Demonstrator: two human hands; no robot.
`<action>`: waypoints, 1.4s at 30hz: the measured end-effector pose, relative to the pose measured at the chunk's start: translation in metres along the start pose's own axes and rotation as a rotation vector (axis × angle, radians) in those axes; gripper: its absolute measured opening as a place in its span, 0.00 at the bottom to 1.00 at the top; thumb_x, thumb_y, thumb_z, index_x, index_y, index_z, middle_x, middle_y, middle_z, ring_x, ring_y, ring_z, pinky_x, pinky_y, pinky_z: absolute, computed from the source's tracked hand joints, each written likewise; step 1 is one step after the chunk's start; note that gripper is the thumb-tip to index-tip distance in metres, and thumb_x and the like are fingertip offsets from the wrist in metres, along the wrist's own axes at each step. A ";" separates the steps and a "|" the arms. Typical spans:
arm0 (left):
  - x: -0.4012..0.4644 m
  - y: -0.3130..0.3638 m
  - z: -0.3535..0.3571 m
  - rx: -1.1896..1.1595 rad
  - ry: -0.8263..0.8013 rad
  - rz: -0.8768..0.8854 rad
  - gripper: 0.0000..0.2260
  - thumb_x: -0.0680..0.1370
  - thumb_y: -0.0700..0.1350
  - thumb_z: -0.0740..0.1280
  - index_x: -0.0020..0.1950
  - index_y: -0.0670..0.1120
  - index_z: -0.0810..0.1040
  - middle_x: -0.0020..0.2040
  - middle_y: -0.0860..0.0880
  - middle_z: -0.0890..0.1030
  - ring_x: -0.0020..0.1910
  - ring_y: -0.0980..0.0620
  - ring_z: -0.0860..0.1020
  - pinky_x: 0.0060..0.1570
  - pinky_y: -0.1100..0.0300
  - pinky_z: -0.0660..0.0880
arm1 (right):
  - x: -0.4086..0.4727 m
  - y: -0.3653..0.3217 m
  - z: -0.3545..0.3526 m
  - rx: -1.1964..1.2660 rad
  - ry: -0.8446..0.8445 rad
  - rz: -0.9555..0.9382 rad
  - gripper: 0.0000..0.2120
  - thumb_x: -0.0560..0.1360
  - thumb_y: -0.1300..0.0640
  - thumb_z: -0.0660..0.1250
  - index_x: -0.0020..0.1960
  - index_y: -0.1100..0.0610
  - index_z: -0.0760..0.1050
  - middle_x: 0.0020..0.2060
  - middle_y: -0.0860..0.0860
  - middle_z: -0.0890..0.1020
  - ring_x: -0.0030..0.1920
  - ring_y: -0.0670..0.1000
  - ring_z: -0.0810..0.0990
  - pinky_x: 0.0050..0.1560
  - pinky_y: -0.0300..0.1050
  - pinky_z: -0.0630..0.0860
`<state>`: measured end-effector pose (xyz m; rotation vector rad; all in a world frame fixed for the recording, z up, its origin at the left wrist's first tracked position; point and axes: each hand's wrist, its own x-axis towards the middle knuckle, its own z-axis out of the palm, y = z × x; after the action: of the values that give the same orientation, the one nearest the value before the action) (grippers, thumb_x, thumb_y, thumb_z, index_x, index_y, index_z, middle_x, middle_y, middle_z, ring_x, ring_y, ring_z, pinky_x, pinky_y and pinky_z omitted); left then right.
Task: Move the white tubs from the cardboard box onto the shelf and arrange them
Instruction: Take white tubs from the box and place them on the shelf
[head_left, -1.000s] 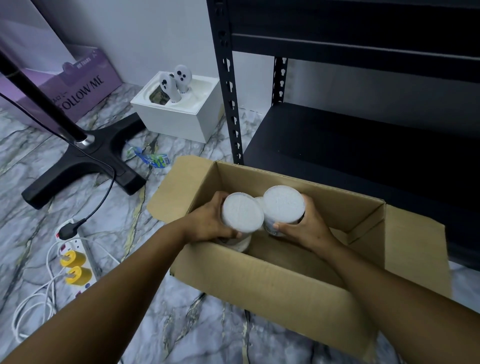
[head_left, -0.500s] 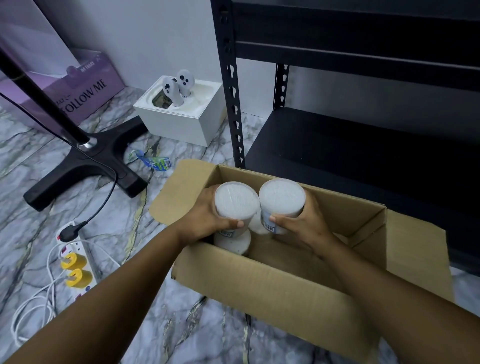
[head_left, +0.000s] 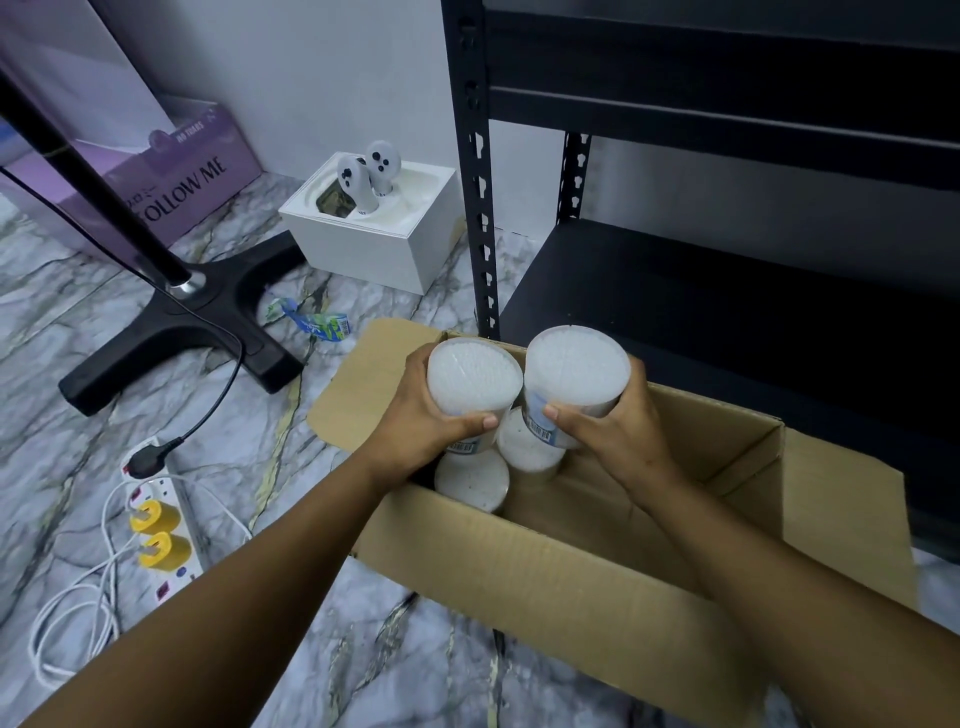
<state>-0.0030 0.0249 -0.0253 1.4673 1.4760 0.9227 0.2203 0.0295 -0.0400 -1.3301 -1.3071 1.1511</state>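
**A:** Where are the hands?

**B:** Both are over the open cardboard box, each holding a tub. The left hand has its fingers wrapped round the side of the left tub, thumb across the front just under the lid. The right hand grips the right tub the same way, thumb pressed near the barcode label.

**A:** Are the two tubs touching?

**B:** They sit side by side, rims very close; I cannot tell if they meet. Both are raised above the box's back edge, lids tilted a little toward the camera.

**A:** Anything left in the box?

**B:** Two more white tubs stand in its left part: one near the front wall, another just behind it, between the held pair and partly hidden by them.

**A:** And the shelf?

**B:** The black metal shelf stands right behind the box, its lower board bare in the visible part.

**A:** What else is on the floor?

**B:** To the left, on the marble floor, a black stand base, a white box with two controllers, a power strip with yellow plugs, and a small green-and-blue wrapper.
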 end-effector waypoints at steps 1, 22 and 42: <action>0.000 0.000 0.001 -0.009 0.014 0.004 0.40 0.63 0.48 0.80 0.66 0.58 0.58 0.66 0.53 0.66 0.62 0.59 0.69 0.53 0.69 0.71 | 0.000 -0.001 0.000 0.006 -0.002 -0.008 0.39 0.64 0.58 0.79 0.65 0.45 0.59 0.57 0.39 0.70 0.57 0.38 0.72 0.55 0.36 0.74; -0.047 0.110 -0.028 -0.210 0.015 -0.105 0.40 0.61 0.48 0.80 0.66 0.55 0.61 0.60 0.61 0.72 0.57 0.70 0.73 0.46 0.75 0.73 | -0.038 -0.116 -0.027 -0.095 0.037 0.112 0.40 0.63 0.62 0.79 0.65 0.45 0.60 0.56 0.37 0.70 0.53 0.28 0.70 0.46 0.23 0.70; -0.124 0.388 -0.111 -0.232 -0.005 -0.181 0.44 0.56 0.58 0.78 0.68 0.55 0.63 0.64 0.57 0.72 0.61 0.62 0.73 0.52 0.68 0.75 | -0.123 -0.409 -0.100 -0.038 0.096 0.197 0.46 0.54 0.44 0.80 0.67 0.43 0.62 0.63 0.43 0.73 0.62 0.42 0.74 0.56 0.41 0.76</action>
<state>0.0373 -0.0755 0.3831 1.1485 1.4196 0.9433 0.2595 -0.0857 0.3817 -1.5504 -1.1537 1.1840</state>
